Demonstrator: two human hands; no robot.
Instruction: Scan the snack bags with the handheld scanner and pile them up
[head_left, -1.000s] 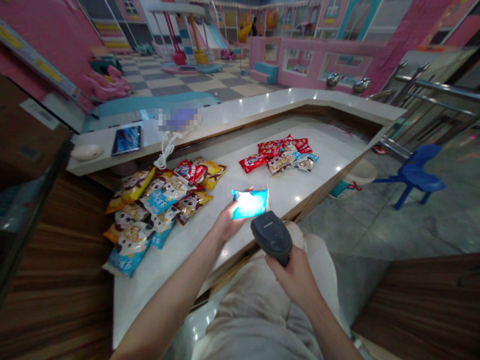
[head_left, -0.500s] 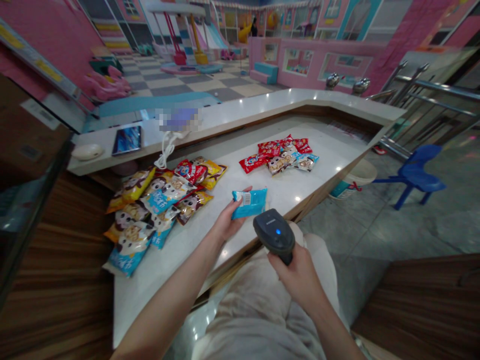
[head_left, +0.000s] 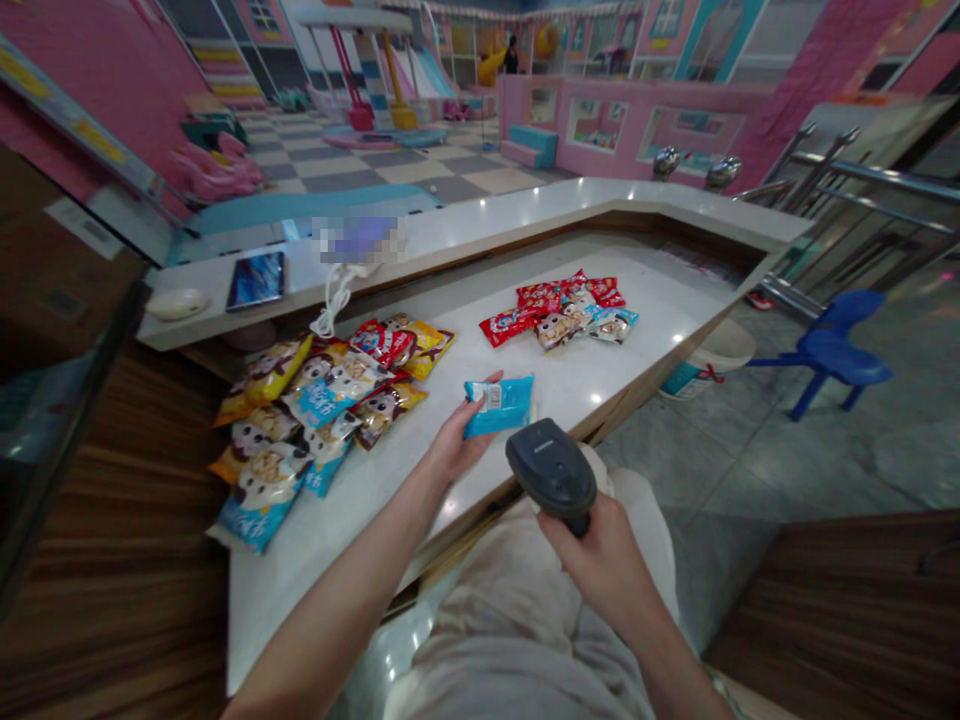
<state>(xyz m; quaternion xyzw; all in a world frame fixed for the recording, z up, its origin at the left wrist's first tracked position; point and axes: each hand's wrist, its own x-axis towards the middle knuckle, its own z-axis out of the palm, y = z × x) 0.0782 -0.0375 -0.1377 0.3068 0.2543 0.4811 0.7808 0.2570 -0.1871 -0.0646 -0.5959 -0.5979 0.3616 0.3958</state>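
My left hand [head_left: 454, 442] holds a flat blue packet [head_left: 501, 406] by its near edge, with a small white barcode label showing at the packet's left end. My right hand [head_left: 600, 565] grips a black handheld barcode scanner [head_left: 551, 468], whose head sits just right of and below the packet, apart from it. A large heap of white, blue, yellow and red snack packets [head_left: 330, 395] lies left of my left hand. A smaller heap of red and white packets [head_left: 561, 312] lies farther along the white counter [head_left: 600, 375].
A white cable [head_left: 336, 305], a tablet [head_left: 255, 280] and a white oval object [head_left: 176, 303] are on the raised ledge [head_left: 525, 212]. A blue plastic chair [head_left: 832, 355] and a bucket [head_left: 709, 358] stand on the floor right of the counter. A person stands far off in the play area.
The packet has turned since the oldest frame, and its glare has gone, leaving the barcode label in view. The scanner's small blue light, lit half a second ago, no longer shows.
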